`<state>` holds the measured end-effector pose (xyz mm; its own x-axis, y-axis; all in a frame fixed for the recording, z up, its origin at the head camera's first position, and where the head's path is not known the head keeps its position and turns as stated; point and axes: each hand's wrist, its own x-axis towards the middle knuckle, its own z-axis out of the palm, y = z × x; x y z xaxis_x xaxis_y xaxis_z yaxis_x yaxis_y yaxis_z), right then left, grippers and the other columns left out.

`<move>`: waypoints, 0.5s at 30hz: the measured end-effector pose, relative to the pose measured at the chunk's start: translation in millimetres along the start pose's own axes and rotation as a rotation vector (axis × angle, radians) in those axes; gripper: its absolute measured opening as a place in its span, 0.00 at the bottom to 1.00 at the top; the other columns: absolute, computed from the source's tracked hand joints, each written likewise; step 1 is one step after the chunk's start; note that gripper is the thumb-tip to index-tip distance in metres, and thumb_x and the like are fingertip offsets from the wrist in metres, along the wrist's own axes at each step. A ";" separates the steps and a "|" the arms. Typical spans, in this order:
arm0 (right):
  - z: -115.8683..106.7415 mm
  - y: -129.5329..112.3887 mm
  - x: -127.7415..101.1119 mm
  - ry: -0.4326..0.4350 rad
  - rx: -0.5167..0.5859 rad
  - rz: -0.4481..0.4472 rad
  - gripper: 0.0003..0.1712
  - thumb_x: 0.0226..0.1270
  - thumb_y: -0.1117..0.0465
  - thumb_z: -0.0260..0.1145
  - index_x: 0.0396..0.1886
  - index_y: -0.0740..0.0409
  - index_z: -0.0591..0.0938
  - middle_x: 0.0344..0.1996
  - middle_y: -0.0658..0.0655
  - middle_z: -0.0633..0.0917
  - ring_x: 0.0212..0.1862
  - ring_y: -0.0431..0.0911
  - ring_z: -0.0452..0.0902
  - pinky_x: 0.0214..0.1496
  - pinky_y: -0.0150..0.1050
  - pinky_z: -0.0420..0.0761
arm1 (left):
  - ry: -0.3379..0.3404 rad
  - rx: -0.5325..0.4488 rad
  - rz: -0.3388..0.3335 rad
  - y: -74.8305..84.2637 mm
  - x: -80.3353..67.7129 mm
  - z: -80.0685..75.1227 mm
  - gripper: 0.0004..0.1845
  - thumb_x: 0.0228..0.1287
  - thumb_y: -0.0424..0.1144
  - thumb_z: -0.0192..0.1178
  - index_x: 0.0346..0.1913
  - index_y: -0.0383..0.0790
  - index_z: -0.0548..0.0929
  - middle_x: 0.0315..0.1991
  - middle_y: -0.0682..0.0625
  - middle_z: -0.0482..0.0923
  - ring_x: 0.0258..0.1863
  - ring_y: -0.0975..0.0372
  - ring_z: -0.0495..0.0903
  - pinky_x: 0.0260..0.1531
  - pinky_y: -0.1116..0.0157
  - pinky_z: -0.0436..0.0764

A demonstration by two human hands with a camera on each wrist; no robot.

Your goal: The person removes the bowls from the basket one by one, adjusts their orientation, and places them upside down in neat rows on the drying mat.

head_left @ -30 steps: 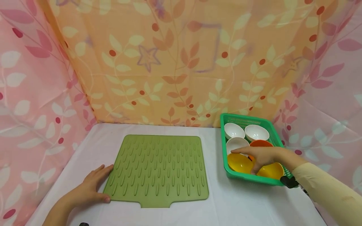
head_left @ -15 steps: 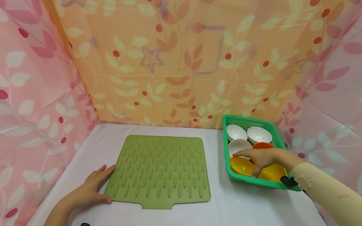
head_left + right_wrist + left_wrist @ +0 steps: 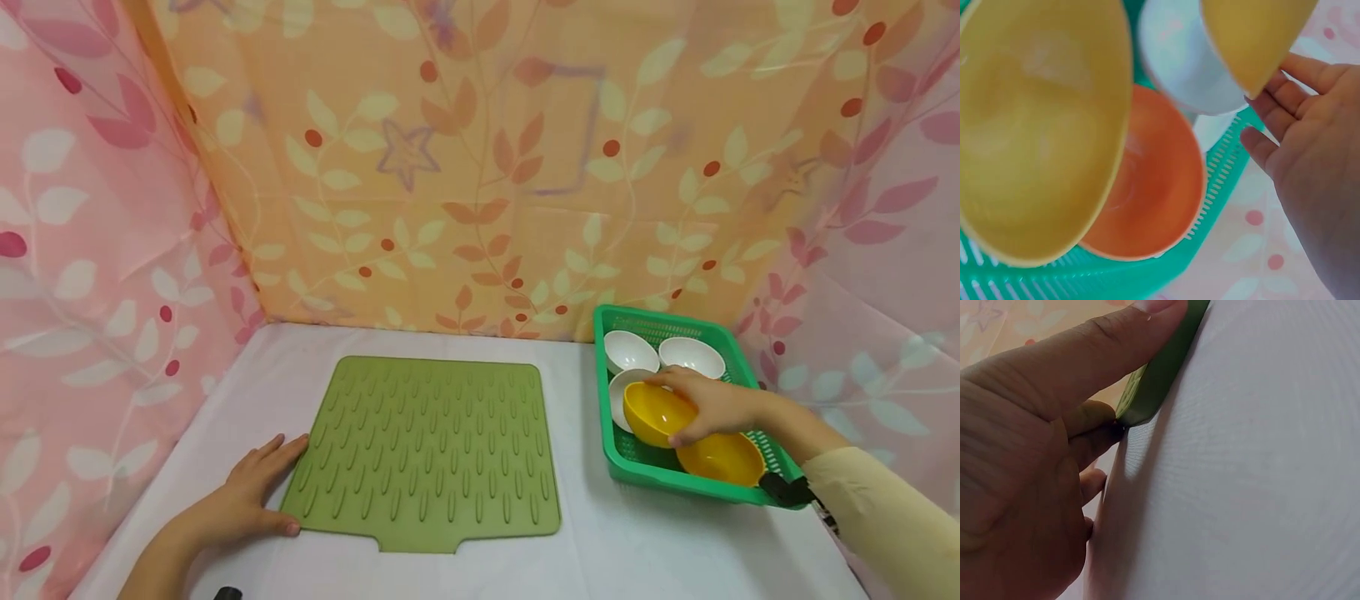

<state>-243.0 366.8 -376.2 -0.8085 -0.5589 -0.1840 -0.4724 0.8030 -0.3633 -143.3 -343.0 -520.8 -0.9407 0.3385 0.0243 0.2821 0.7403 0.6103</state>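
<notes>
My right hand (image 3: 712, 406) pinches the rim of a yellow bowl (image 3: 654, 417), tilted and raised over the green basket (image 3: 605, 408). In the right wrist view the held yellow bowl (image 3: 1257, 34) is at the top, by my fingertips. A second yellow bowl (image 3: 722, 461) lies in the basket's near right corner. Beside it in the right wrist view is an orange bowl (image 3: 1160, 181), which my hand hides from the head view. My left hand (image 3: 243, 500) rests with spread fingers at the left edge of a green ridged mat (image 3: 427, 450); thumb and fingertips touch that edge.
White bowls fill the basket's far part: one at the back left (image 3: 632, 350), one at the back right (image 3: 692, 357), and a third white bowl (image 3: 619, 404) partly behind the held one. A patterned curtain (image 3: 480, 208) encloses the white-covered table (image 3: 585, 542).
My right hand has lifted the yellow bowl from the basket's near left corner, up and slightly right. My left hand stays at the mat's edge.
</notes>
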 end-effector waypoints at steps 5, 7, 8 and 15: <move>-5.7 -3.6 0.3 0.122 0.025 -0.024 0.55 0.51 0.40 0.80 0.74 0.58 0.69 0.70 0.63 0.69 0.66 0.59 0.67 0.61 0.60 0.77 | -0.013 -0.004 -0.013 0.9 2.3 -2.0 0.65 0.36 0.64 0.80 0.81 0.51 0.60 0.78 0.28 0.50 0.74 0.27 0.46 0.62 0.24 0.48; -7.7 -6.0 1.7 0.147 0.041 -0.026 0.54 0.51 0.41 0.80 0.75 0.56 0.68 0.70 0.63 0.68 0.66 0.59 0.67 0.60 0.60 0.77 | -0.021 -0.011 -0.022 1.1 1.8 -2.0 0.66 0.36 0.64 0.80 0.81 0.51 0.59 0.78 0.28 0.50 0.74 0.26 0.45 0.62 0.24 0.47; -8.8 -8.0 2.5 0.154 0.054 -0.027 0.54 0.52 0.41 0.80 0.75 0.55 0.67 0.71 0.64 0.67 0.66 0.59 0.67 0.59 0.59 0.78 | -0.023 -0.012 -0.025 1.1 1.4 -2.1 0.66 0.36 0.64 0.80 0.81 0.50 0.59 0.78 0.28 0.49 0.74 0.26 0.45 0.62 0.24 0.46; -10.5 -25.7 8.7 0.215 0.146 -0.007 0.57 0.54 0.44 0.80 0.79 0.53 0.62 0.74 0.63 0.62 0.66 0.59 0.65 0.55 0.60 0.83 | -0.022 -0.012 -0.026 0.8 1.4 -1.8 0.65 0.36 0.63 0.80 0.81 0.50 0.60 0.78 0.28 0.50 0.74 0.26 0.45 0.62 0.24 0.47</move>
<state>-241.6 343.4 -358.8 -0.8687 -0.4953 0.0118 -0.4355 0.7521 -0.4947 -144.7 -343.0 -518.9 -0.9431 0.3324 -0.0090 0.2555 0.7417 0.6201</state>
